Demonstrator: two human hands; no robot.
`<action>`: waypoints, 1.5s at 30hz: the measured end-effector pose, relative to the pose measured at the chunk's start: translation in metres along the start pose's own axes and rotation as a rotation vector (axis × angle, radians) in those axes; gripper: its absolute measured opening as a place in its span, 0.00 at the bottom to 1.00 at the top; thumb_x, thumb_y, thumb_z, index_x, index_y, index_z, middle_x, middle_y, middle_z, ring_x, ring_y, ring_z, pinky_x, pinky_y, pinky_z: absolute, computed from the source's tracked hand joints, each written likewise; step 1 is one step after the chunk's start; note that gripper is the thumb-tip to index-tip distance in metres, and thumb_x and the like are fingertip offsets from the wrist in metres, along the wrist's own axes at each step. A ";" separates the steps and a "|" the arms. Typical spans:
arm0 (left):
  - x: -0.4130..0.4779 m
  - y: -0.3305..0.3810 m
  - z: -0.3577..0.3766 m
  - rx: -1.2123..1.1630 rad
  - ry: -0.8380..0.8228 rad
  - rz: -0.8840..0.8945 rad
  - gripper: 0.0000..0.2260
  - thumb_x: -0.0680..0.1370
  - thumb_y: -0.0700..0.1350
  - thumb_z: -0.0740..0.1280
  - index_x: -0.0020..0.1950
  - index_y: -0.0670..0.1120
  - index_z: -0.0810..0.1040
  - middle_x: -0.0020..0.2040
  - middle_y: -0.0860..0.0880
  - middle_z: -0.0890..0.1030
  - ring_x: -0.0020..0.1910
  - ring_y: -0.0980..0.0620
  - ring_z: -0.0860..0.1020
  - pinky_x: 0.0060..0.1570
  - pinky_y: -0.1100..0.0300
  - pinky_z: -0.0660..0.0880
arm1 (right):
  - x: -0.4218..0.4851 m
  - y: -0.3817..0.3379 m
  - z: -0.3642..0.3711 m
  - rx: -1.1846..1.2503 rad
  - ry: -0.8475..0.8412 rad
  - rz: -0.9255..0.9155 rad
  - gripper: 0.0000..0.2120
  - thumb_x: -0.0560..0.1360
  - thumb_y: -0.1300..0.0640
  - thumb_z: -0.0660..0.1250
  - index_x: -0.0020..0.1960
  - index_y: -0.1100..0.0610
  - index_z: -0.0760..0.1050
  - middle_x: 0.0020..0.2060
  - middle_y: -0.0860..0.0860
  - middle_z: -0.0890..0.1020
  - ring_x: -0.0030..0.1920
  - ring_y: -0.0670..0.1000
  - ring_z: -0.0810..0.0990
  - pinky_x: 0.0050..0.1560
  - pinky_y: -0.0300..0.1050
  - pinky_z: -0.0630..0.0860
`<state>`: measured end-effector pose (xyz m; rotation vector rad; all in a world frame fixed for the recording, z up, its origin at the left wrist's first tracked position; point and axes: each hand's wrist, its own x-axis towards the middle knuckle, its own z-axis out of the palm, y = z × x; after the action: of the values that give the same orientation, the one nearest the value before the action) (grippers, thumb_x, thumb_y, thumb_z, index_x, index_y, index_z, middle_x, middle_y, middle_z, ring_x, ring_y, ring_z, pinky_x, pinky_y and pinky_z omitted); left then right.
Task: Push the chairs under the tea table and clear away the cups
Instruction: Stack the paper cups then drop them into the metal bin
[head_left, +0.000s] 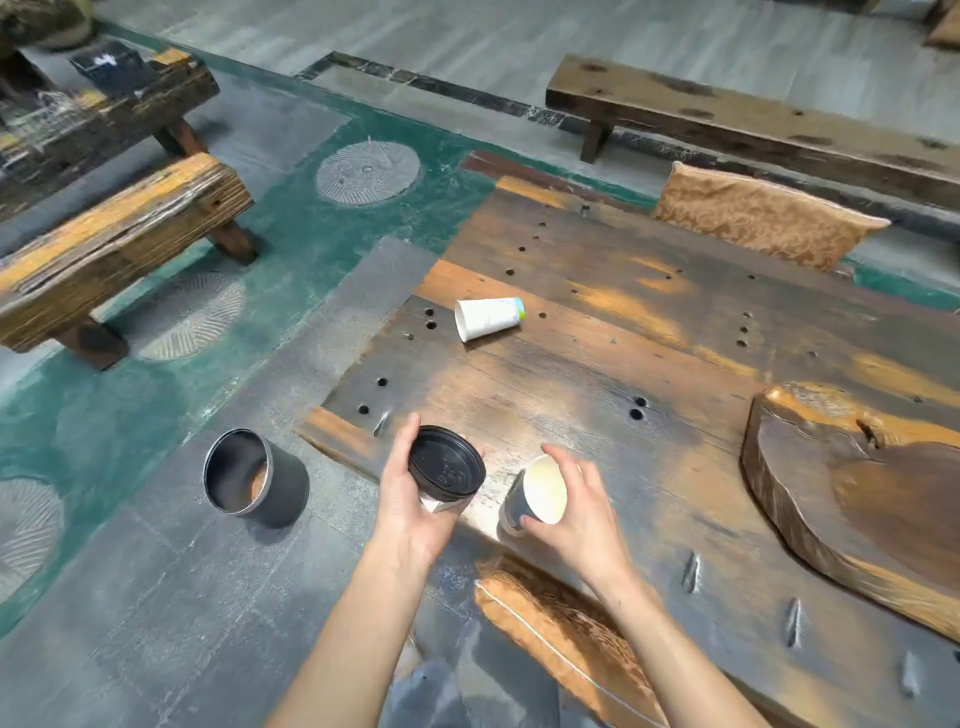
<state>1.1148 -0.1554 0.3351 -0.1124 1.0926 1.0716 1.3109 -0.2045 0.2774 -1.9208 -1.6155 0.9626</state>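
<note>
My left hand (410, 499) grips a paper cup with a black lid (447, 462) over the near left edge of the wooden tea table (623, 364). My right hand (576, 509) holds an open dark-walled paper cup (537, 496), tilted so its pale inside faces me. A white paper cup (488, 318) lies on its side farther back on the table. A cushioned chair (763, 221) stands at the table's far side. Another cushioned chair (550, 623) sits partly under the near edge, just below my arms.
A black metal bin (249, 480) stands open on the grey floor left of the table corner. A thick wooden slab (852, 499) lies on the table's right part. Heavy wooden benches (114, 249) stand at the left, and a long bench (753, 124) at the back.
</note>
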 end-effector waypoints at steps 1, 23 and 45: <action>0.006 0.019 -0.009 -0.008 -0.017 -0.005 0.30 0.67 0.58 0.79 0.64 0.48 0.76 0.62 0.38 0.82 0.66 0.35 0.78 0.67 0.42 0.71 | 0.007 -0.013 0.012 -0.010 0.002 0.007 0.43 0.66 0.49 0.78 0.76 0.41 0.62 0.62 0.49 0.70 0.65 0.53 0.74 0.63 0.49 0.71; 0.098 0.214 -0.063 -0.006 -0.023 -0.099 0.21 0.67 0.56 0.80 0.52 0.45 0.81 0.49 0.38 0.85 0.46 0.37 0.84 0.61 0.40 0.76 | 0.127 -0.133 0.115 -0.105 0.158 0.201 0.44 0.67 0.53 0.79 0.76 0.42 0.61 0.63 0.53 0.69 0.65 0.59 0.73 0.63 0.56 0.75; 0.194 0.236 0.025 0.044 -0.075 -0.207 0.24 0.69 0.58 0.77 0.58 0.46 0.78 0.55 0.38 0.82 0.57 0.37 0.80 0.59 0.41 0.76 | 0.228 -0.127 0.092 -0.178 0.109 0.264 0.35 0.76 0.28 0.57 0.79 0.36 0.52 0.82 0.50 0.49 0.80 0.58 0.54 0.74 0.67 0.63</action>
<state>0.9628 0.1080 0.2966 -0.1458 1.0135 0.8597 1.1741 0.0352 0.2581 -2.3098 -1.4529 0.8176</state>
